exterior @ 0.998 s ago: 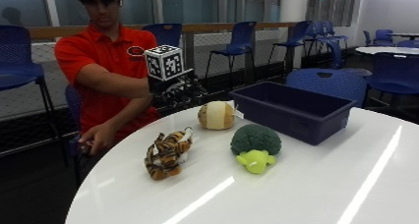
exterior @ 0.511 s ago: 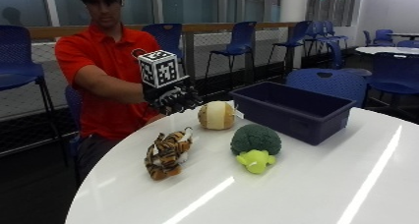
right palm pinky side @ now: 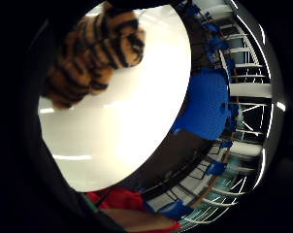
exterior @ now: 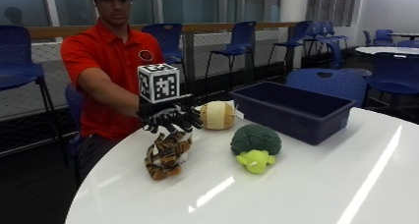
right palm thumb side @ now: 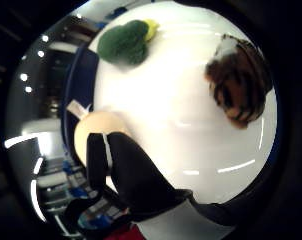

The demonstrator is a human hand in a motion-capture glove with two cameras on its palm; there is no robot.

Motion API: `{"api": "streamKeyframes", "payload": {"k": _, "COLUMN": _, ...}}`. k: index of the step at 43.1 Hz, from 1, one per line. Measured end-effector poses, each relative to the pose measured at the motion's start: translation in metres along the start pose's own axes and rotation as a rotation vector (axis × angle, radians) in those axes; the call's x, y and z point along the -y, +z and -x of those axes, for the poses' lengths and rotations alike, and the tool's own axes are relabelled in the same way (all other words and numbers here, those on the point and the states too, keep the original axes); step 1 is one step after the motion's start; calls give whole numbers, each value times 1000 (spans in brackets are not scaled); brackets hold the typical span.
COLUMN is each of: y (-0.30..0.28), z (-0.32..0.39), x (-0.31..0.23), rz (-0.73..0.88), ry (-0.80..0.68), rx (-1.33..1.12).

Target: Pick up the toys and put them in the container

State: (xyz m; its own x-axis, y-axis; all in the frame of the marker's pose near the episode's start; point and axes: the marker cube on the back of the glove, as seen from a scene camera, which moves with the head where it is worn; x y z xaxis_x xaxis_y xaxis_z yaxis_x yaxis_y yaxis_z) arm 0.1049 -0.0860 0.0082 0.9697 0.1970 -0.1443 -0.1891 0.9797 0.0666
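Directly beneath the spread, downward-pointing fingers (exterior: 178, 127) of the gloved right hand (exterior: 167, 118) sits the tiger toy (exterior: 167, 155) on the white table (exterior: 314, 189), its head just under the fingertips, though contact cannot be told; half a second ago the hand hung higher and further back. Beside the fingers toward the blue container (exterior: 296, 110) lies the round cream toy (exterior: 217, 115), and the broccoli toy (exterior: 255, 145) lies further out, near the container's front wall.
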Motion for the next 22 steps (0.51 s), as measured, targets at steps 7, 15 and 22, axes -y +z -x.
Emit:
{"api": "streamKeyframes", "payload": {"k": 7, "y": 9, "z": -13, "x": 29, "rz": 37, "ry": 39, "rx": 11}}
{"api": "streamKeyframes", "payload": {"k": 15, "y": 24, "z": -20, "x": 46, "rz": 73, "ry": 63, "rx": -19}}
{"api": "streamKeyframes", "payload": {"k": 22, "y": 29, "z": -27, "x": 51, "rz": 130, "ry": 79, "rx": 21}}
